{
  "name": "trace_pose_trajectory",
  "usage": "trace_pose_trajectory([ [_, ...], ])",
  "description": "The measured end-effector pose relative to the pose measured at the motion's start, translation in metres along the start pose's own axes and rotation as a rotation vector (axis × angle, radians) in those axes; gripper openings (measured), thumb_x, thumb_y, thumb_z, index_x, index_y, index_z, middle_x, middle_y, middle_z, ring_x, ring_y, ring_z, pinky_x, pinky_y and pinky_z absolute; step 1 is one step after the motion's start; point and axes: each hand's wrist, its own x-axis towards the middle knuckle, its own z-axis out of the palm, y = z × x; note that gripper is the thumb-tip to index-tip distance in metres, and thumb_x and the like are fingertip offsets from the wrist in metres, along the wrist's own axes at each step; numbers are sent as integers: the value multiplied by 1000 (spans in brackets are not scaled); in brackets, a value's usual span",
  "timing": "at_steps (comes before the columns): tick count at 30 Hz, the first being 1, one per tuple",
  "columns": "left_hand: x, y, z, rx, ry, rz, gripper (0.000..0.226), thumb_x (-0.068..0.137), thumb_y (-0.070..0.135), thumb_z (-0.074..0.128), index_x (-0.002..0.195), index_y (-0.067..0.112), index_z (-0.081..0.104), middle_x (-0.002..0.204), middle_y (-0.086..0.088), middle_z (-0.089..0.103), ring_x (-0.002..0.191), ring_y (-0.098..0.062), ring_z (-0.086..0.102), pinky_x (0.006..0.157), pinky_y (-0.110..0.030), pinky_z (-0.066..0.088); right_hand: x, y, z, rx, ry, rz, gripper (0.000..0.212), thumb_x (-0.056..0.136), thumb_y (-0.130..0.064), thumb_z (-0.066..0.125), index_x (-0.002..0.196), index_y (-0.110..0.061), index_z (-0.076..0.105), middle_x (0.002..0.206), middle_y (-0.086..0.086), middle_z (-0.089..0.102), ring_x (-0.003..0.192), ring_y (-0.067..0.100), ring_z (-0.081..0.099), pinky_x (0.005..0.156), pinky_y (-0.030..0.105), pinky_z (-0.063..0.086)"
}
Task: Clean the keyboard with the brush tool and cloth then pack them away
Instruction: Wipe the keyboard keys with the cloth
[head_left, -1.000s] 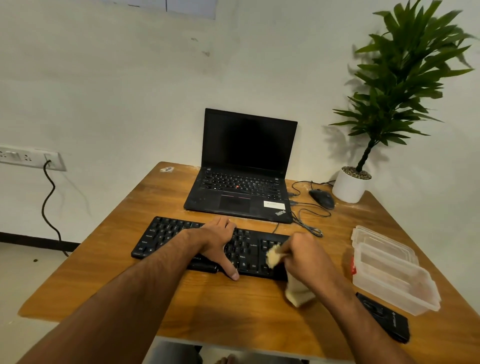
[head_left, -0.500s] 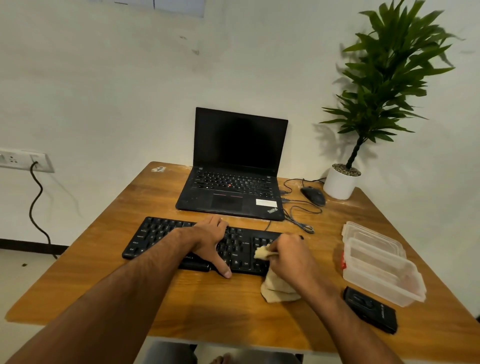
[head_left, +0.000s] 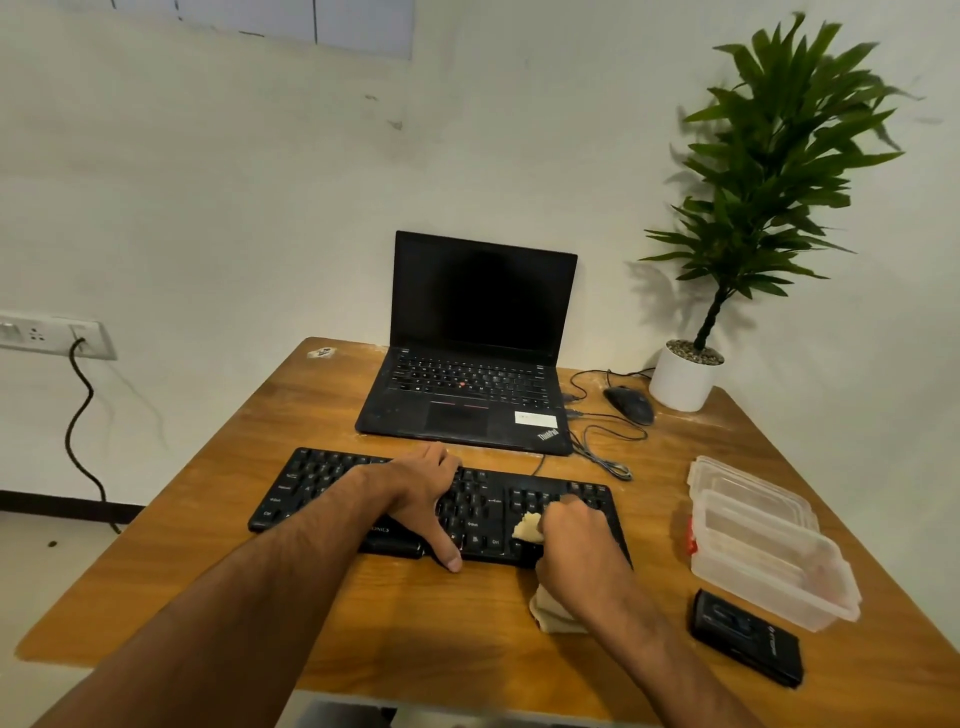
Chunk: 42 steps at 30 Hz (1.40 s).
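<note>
Keyboard (head_left: 332, 480) lay flat near the middle of the wooden desk (head_left: 218, 530), in front of the laptop (head_left: 467, 395). Left hand (head_left: 421, 493) rested on its centre keys, fingers fairly straight, thumb hooked over the near edge, steadying it. Right hand (head_left: 576, 535) was curled round the beige cloth (head_left: 527, 530), bunched on the right-side keys with a tail hanging onto the desk. Cloth looked soft, light and floppy, best gripped bunched. Keyboard looked stiff, light and likely to slide, so bracing it mattered. Clear container (head_left: 769, 551) and black case (head_left: 748, 639) sat right.
</note>
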Motion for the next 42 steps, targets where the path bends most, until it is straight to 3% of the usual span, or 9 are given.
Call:
trace_pose_trajectory([
  [8, -9, -20, -3, 18, -32, 1, 145, 61, 74, 87, 166, 17, 4, 168, -7, 17, 153, -28, 22, 127, -47, 26, 10, 28, -17, 265, -43, -31, 20, 90, -18, 73, 108, -26, 77, 104, -15, 70, 86, -3, 58, 62, 11, 44],
  [15, 6, 19, -3, 1, 79, 126, 129, 64, 74, 85, 160, 12, 24, 158, -7, 33, 141, -24, 35, 125, -45, 30, 39, 59, -41, 417, 243, 148, 24, 88, -21, 76, 112, -22, 76, 107, -8, 73, 83, -1, 53, 61, 11, 33],
  [18, 19, 34, 0, -18, 92, 141, 126, 62, 76, 86, 156, 14, 30, 151, -6, 38, 133, -22, 39, 119, -44, 36, 53, 45, -23, 345, 281, 110, 26, 94, -18, 68, 119, -24, 71, 115, -7, 70, 88, 1, 58, 67, 9, 42],
  [20, 22, 35, 3, -2, 104, 133, 129, 61, 79, 84, 157, 14, 28, 151, -7, 37, 133, -22, 38, 119, -43, 37, 59, 33, 0, 243, 221, 40, 29, 95, -20, 66, 122, -30, 68, 121, -6, 64, 104, 8, 60, 85, 25, 53],
  [22, 22, 33, 6, 7, 104, 125, 133, 61, 81, 82, 160, 15, 24, 153, -7, 34, 136, -23, 36, 120, -44, 35, 60, 24, 15, 50, 150, -10, 37, 97, -21, 62, 132, -31, 62, 132, -1, 54, 127, 19, 47, 104, 42, 43],
  [24, 22, 32, 7, 17, 114, 127, 135, 60, 83, 81, 161, 15, 23, 155, -7, 33, 138, -24, 35, 121, -46, 34, 58, 24, 16, -69, 136, -15, 37, 101, -25, 56, 138, -27, 57, 139, 5, 46, 135, 23, 39, 110, 45, 37],
  [29, 21, 31, 8, 20, 114, 120, 137, 58, 85, 80, 160, 13, 23, 156, -8, 32, 140, -25, 34, 122, -48, 33, 61, 51, 8, -10, 107, 35, 29, 95, -23, 64, 124, -26, 67, 140, 8, 49, 129, 20, 48, 110, 36, 44],
  [34, 23, 33, 8, 17, 114, 116, 136, 60, 82, 82, 160, 12, 23, 156, -8, 31, 140, -27, 32, 123, -48, 32, 61, 59, -6, 11, 175, 107, 20, 96, -24, 64, 115, -20, 69, 126, 6, 58, 108, 15, 59, 93, 29, 54],
  [42, 25, 31, 8, 29, 105, 116, 137, 58, 85, 81, 159, 13, 24, 155, -8, 32, 139, -27, 33, 121, -49, 34, 60, 48, 11, -18, 153, 17, 34, 94, -14, 66, 126, -24, 67, 137, 3, 51, 121, 17, 56, 105, 34, 50],
])
